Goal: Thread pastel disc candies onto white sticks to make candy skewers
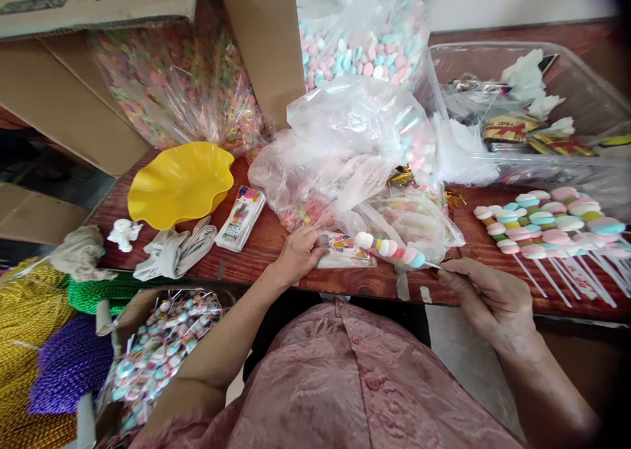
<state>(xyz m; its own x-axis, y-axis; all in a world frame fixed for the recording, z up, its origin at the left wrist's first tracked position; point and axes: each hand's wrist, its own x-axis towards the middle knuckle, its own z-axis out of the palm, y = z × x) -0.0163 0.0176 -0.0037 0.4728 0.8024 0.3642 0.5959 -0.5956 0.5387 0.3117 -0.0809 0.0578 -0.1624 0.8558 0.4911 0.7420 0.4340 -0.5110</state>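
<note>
My right hand [493,298] pinches the white stick of a marshmallow skewer [389,248], which points left and carries white, yellow, pink, red and blue sweets. At the table's front edge, my left hand [302,255] has its fingers closed on the left end of a printed plastic bag [348,255] lying flat. The skewer's tip is just above that bag. Behind both hands lie crumpled clear bags [340,166] of coloured sweets. To the right, a pile of finished-looking marshmallow skewers [552,222] rests with sticks toward me.
A yellow wavy dish [180,183], a stack of printed bags [240,219] and grey gloves [175,252] are at left. A clear plastic bin [513,158] stands at back right. Below left, a box holds wrapped skewers [162,350] beside coloured bead strands [73,363].
</note>
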